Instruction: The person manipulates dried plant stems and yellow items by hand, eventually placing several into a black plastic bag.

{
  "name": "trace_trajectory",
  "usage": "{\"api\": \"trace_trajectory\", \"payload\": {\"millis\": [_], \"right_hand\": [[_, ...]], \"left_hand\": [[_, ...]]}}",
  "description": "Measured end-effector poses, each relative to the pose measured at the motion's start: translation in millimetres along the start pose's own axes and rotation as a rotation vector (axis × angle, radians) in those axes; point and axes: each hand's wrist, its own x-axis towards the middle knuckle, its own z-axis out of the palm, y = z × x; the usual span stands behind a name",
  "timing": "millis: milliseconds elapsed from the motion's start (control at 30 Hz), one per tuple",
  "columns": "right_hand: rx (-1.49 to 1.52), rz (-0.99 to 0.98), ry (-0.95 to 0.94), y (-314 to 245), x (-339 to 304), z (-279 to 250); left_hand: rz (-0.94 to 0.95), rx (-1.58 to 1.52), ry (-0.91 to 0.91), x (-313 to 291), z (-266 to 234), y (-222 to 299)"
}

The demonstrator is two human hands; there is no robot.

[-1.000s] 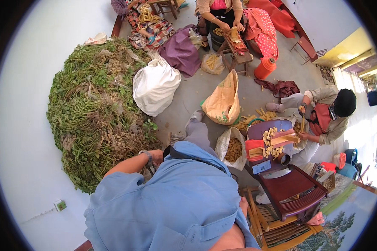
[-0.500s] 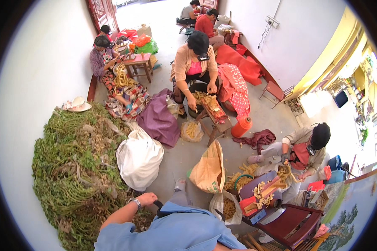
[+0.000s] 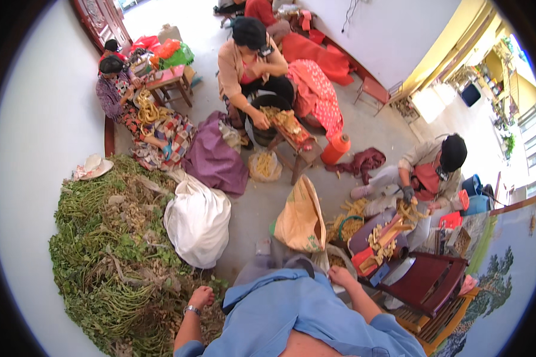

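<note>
My left hand, with a metal watch on the wrist, is loosely curled beside the heap of green plants. I see nothing in its fingers. My right hand is out to the right of my blue shirt, its fingers bent inward, and it too shows nothing held. It appears in front of a pale plastic bag of brownish pieces; whether it touches the bag cannot be told. Ahead of me a tan woven sack stands with its mouth open. A full white cloth sack rests against the plant heap.
A maroon chair is close on my right, by a seated person handling yellowish strips. Another person bends over a small wooden bench. A purple cloth and an orange flask are on the floor.
The view has tipped downward and shifted. My right hand has come into sight, and my left hand is lower in the picture. The person at the bench has raised one arm toward the chest.
</note>
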Motion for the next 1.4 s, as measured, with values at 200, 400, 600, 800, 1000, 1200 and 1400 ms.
{"api": "trace_trajectory", "payload": {"millis": [200, 400, 600, 800, 1000, 1200, 1400], "right_hand": [[-0.099, -0.146, -0.105, 24, 24, 5], [-0.111, -0.054, -0.081, 85, 74, -3], [0.016, -0.184, 0.000, 134, 86, -13], [0.136, 0.094, -0.110, 111, 87, -5], [0.061, 0.159, -0.210, 54, 104, 11], [0.072, 0.138, -0.208, -57, 87, -1], [-0.105, 0.155, -0.326, -173, 111, 48]], "left_hand": [[0.144, 0.400, 0.023, -44, 43, -24], [0.391, 0.652, 0.035, -43, 52, -32], [0.148, 0.344, 0.115, -51, 99, 18], [0.168, 0.379, 0.102, -54, 101, 59], [0.078, 0.322, 0.026, -27, 66, 93], [0.003, 0.247, 0.089, 118, 7, 72], [0.023, 0.008, 0.555, 290, -80, 83]]}}
